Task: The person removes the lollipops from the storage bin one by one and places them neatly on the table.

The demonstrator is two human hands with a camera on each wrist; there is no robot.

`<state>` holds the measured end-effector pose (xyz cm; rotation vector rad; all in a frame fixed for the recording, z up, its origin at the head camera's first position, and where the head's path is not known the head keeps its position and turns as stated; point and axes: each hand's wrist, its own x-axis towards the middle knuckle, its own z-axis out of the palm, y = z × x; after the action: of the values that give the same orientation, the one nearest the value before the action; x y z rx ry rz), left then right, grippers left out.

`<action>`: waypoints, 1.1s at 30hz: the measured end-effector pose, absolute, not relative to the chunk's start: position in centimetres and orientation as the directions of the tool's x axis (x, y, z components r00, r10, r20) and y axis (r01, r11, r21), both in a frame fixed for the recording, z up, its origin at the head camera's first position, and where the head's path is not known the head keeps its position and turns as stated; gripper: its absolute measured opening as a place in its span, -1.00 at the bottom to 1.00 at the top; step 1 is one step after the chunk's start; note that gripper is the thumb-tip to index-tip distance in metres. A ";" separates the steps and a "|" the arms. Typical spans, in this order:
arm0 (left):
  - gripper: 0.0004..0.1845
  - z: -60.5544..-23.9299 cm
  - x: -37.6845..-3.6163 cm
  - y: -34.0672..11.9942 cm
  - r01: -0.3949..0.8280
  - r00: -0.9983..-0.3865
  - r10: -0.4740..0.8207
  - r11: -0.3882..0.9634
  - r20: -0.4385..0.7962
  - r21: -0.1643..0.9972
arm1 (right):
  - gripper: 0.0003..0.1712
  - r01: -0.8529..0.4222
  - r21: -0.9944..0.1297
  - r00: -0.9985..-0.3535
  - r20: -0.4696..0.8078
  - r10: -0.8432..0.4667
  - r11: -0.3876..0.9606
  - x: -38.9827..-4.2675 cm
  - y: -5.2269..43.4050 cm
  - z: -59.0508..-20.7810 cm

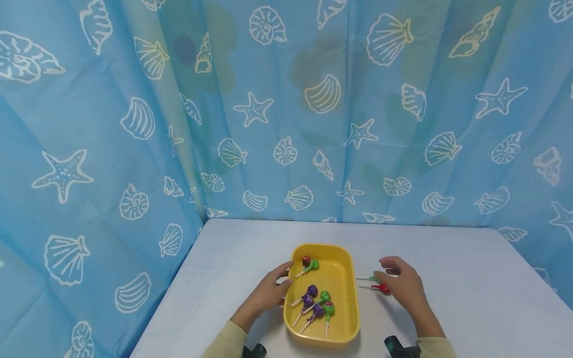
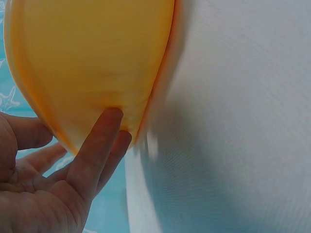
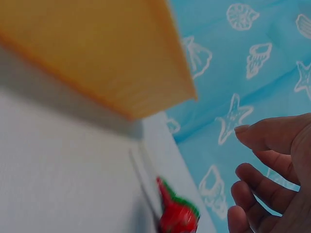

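Observation:
A yellow tray point(image 1: 344, 278) stands on the table with several wrapped lollipops inside it. My left hand point(image 1: 268, 291) touches the tray's left side. In the left wrist view, extended fingers point(image 2: 99, 145) rest against the outer wall. To the right of the tray lie a red lollipop point(image 1: 382, 288) and a green lollipop point(image 1: 373, 278), side by side, sticks toward the tray. My right hand point(image 1: 403, 283) hovers over their candy ends. Its fingers are loosely bent, and in the right wrist view nothing is between thumb and fingers.
Inside the tray, purple lollipops point(image 1: 312, 290) and green ones cluster near the front; a green lollipop point(image 1: 314, 264) and a dark red one point(image 1: 306, 260) lie farther back. The white table point(image 1: 483, 278) ends at a blue shell-patterned curtain point(image 1: 277, 124).

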<state>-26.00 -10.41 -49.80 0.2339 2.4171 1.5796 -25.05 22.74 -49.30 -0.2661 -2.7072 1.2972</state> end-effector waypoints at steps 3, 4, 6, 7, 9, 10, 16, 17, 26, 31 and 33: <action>-0.44 -49.8 -26.1 -10.3 -0.001 -0.958 0.262 0.406 -0.117 0.914 | -0.44 0.068 -0.801 -0.979 0.060 0.193 0.594 -25.1 22.1 -48.5; -0.45 -49.8 -26.1 -10.3 0.002 -0.958 0.262 0.409 -0.116 0.913 | -0.45 0.058 -0.806 -0.981 0.064 0.184 0.589 -25.1 22.0 -48.3; -0.45 -49.8 -26.2 -10.3 -0.003 -0.958 0.260 0.410 -0.120 0.912 | -0.45 0.042 -0.812 -0.983 0.070 0.169 0.582 -25.3 21.6 -47.7; -0.45 -49.8 -26.2 -10.3 -0.005 -0.959 0.257 0.411 -0.121 0.912 | -0.45 0.034 -0.815 -0.984 0.074 0.162 0.578 -25.4 21.4 -47.5; -0.45 -49.7 -26.2 -10.3 -0.003 -0.959 0.256 0.413 -0.120 0.911 | -0.47 0.017 -0.822 -0.986 0.082 0.147 0.570 -25.6 21.1 -47.1; -0.45 -49.8 -26.2 -10.3 -0.003 -0.960 0.255 0.414 -0.119 0.910 | -0.49 0.008 -0.824 -0.986 0.088 0.142 0.567 -25.7 21.0 -47.0; -0.45 -49.9 -26.0 -10.1 -0.002 -0.962 0.248 0.417 -0.116 0.909 | -0.51 -0.018 -0.839 -0.989 0.096 0.116 0.544 -26.1 20.2 -46.5; -0.45 -49.9 -26.0 -10.1 -0.002 -0.962 0.246 0.417 -0.115 0.909 | -0.50 -0.020 -0.842 -0.989 0.095 0.112 0.538 -26.2 20.1 -46.5; -0.45 -49.9 -26.0 -10.3 -0.001 -0.962 0.250 0.411 -0.114 0.911 | -0.54 -0.021 -0.872 -0.993 0.077 0.093 0.488 -26.4 18.7 -45.8; -0.45 -50.0 -26.0 -10.3 0.004 -0.961 0.255 0.408 -0.110 0.913 | -0.54 -0.010 -0.876 -0.994 0.062 0.091 0.483 -26.7 17.9 -45.4; -0.45 -50.0 -26.0 -10.3 0.004 -0.960 0.258 0.407 -0.110 0.914 | -0.54 -0.008 -0.874 -0.995 0.057 0.086 0.486 -26.8 17.5 -45.3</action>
<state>-26.03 -10.32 -49.97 0.2309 2.4300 1.5773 -26.82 17.54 -45.32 -0.0692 -2.6268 1.5450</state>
